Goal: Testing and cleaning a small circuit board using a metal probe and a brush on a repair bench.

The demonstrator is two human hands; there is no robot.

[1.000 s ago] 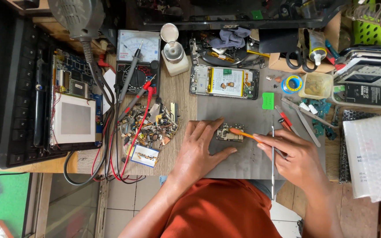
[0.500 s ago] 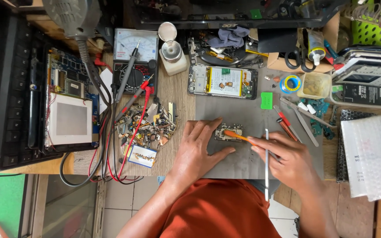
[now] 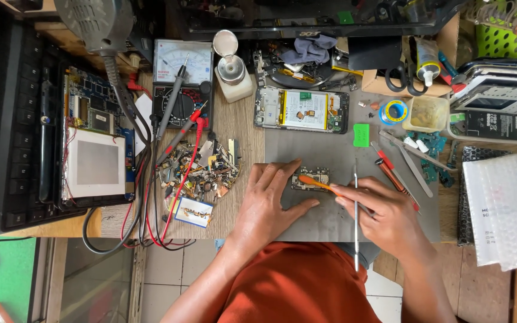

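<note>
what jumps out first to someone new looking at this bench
Two hands at the centre: the left hand steadies a small circuit board on the grey mat, while the right hand works it with an orange brush. Behind lies an opened phone; left sits a heap of scrap parts.

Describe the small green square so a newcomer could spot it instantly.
Start at the grey mat under both hands. Near its upper right, just right of the opened phone, lies the green square. It is the only flat, bright green piece on the mat.

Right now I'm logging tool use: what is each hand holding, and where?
Right hand grips the orange brush by its handle; left hand pins the small circuit board flat.
</note>
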